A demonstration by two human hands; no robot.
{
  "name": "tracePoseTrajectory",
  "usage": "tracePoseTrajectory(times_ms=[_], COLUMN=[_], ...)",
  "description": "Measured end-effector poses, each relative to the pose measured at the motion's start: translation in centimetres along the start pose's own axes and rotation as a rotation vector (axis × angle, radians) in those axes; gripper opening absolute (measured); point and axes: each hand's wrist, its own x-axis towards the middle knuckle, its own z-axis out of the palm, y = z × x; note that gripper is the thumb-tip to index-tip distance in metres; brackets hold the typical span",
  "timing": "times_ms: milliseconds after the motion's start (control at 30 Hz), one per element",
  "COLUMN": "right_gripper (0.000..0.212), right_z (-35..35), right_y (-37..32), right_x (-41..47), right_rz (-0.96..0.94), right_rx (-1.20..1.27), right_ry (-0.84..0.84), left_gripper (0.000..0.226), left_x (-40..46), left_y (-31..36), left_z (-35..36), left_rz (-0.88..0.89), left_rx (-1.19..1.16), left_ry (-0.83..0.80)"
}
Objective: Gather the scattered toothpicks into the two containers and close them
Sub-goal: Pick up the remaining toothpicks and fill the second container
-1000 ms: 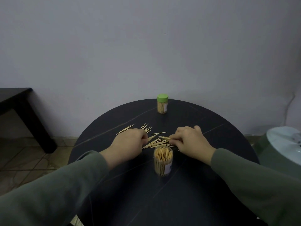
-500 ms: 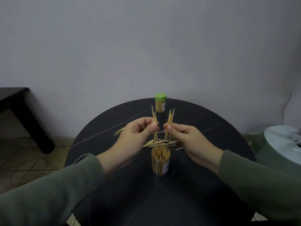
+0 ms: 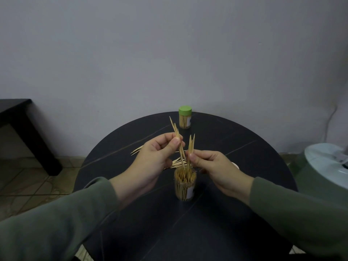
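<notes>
Left hand point(image 3: 156, 157) and right hand point(image 3: 212, 166) each pinch upright toothpick bundles point(image 3: 190, 147); open container point(image 3: 185, 183) lies directly below both grips; lower tips point into its mouth.

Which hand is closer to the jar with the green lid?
Left. The left hand is in front of the green-lidded jar, slightly left; the right hand sits nearer the person, to its right.

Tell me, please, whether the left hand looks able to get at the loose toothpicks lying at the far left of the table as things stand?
Probably not yet. The way across the table to those loose toothpicks looks free, but the left hand already pinches a bunch of toothpicks over the open container and would need to drop them first.
</notes>
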Motion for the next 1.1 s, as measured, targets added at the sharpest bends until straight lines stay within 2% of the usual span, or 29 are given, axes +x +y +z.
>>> tracePoseTrajectory(times_ms=[500, 633, 833, 1000, 1100], right_gripper=[0.018, 0.031, 0.032, 0.006, 0.007], right_z=[-0.4, -0.8, -1.7, -2.1, -2.1], right_y=[1.8, 2.1, 1.2, 0.9, 0.8], right_x=[0.3, 0.6, 0.8, 1.0, 0.9], right_rz=[0.005, -0.04, -0.164, -0.223, -0.224], right_rx=[-0.042, -0.077, -0.337, -0.578, -0.615], right_ry=[-0.076, -0.068, -0.1, -0.092, -0.091], left_gripper=[0.011, 0.01, 0.015, 0.009, 0.015], left_x=[-1.0, -1.0, -1.0, -0.5, -0.4], left_y=[-3.4, -3.9, -3.5, -3.0, -3.0], left_z=[-1.3, -1.8, -2.4, -2.6, -2.8], left_rz=[-0.055, -0.037, -0.009, 0.057, 0.076], left_rx=[0.209, 0.292, 0.391, 0.523, 0.55], left_ry=[-0.062, -0.039, -0.079, -0.118, -0.142])
